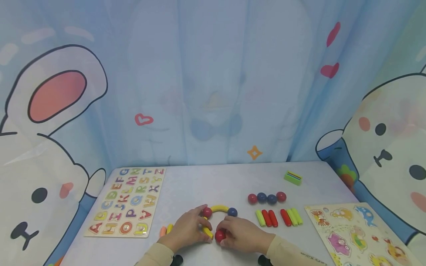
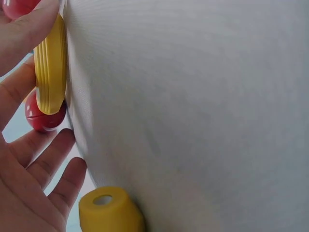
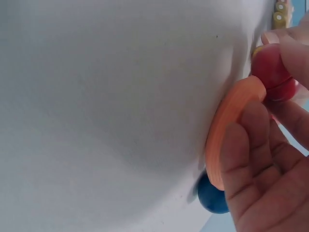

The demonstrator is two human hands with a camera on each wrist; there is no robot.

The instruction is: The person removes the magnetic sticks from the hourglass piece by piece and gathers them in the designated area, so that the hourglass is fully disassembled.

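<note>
My left hand [image 1: 186, 227] pinches a yellow curved rod [image 2: 50, 67] between thumb and index finger; its other fingers are spread. One end of that rod meets a red ball [image 1: 207, 212]. From there another yellow curved rod [image 1: 219, 208] runs to a blue ball [image 1: 232, 212]. With thumb and fingers, my right hand [image 1: 244, 232] holds a second red ball [image 3: 273, 72], close to the near end of the left hand's rod. An orange curved rod [image 3: 229, 128] touches this ball and reaches toward the blue ball, its middle partly behind my fingers.
An alphabet board [image 1: 126, 203] lies at the left, an animal puzzle board [image 1: 362, 232] at the right. Red and blue balls [image 1: 267, 198] stand in a row above green and red sticks [image 1: 277, 218]. A green box [image 1: 293, 178] sits farther back. Loose rods [image 1: 166, 229] lie beside my left hand.
</note>
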